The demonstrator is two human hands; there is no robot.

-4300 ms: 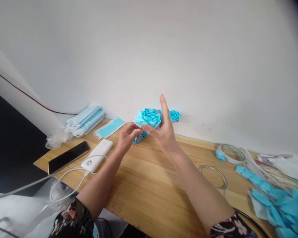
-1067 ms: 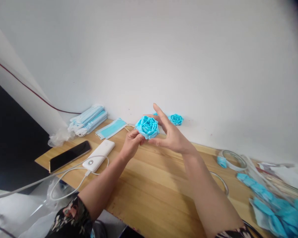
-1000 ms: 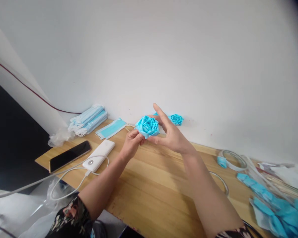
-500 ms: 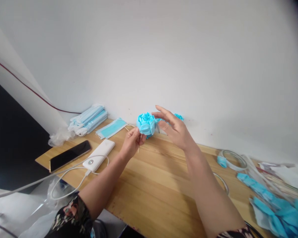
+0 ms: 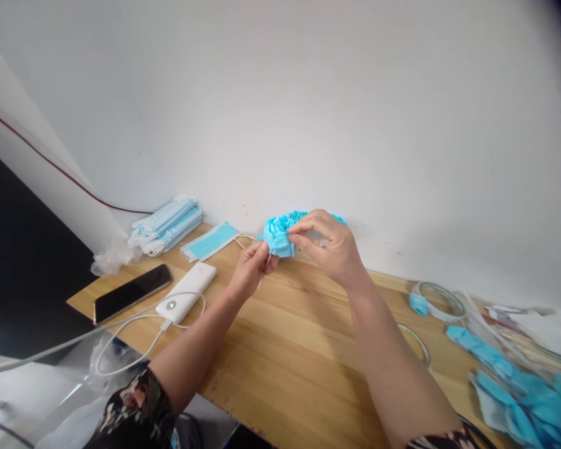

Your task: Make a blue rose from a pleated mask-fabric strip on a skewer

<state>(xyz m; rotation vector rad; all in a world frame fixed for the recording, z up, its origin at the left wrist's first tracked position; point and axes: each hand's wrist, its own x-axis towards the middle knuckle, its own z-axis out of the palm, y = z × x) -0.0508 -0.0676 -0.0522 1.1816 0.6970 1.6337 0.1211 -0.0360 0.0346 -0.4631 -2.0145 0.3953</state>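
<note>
A blue rose-like flower (image 5: 275, 232) of folded, petal-like fabric is held up above the far part of the table. My left hand (image 5: 252, 265) pinches its base from below, where a thin pale stem shows. At the flower's right side, my right hand (image 5: 328, 243) has thumb and forefinger brought together on the edge of a petal. More blue ruffled material (image 5: 339, 219) shows behind my right hand near the wall, partly hidden by it.
On the left of the wooden table (image 5: 280, 349) lie stacked face masks (image 5: 168, 224), a single mask (image 5: 210, 242), a phone (image 5: 131, 293) and a white power bank (image 5: 187, 292) with cable. At right are tape rolls (image 5: 442, 302) and blue fabric pieces (image 5: 523, 399).
My right hand has moved from spread fingers beside the flower to a pinch on its petal. The flower has turned and tilted slightly to the right in my left hand.
</note>
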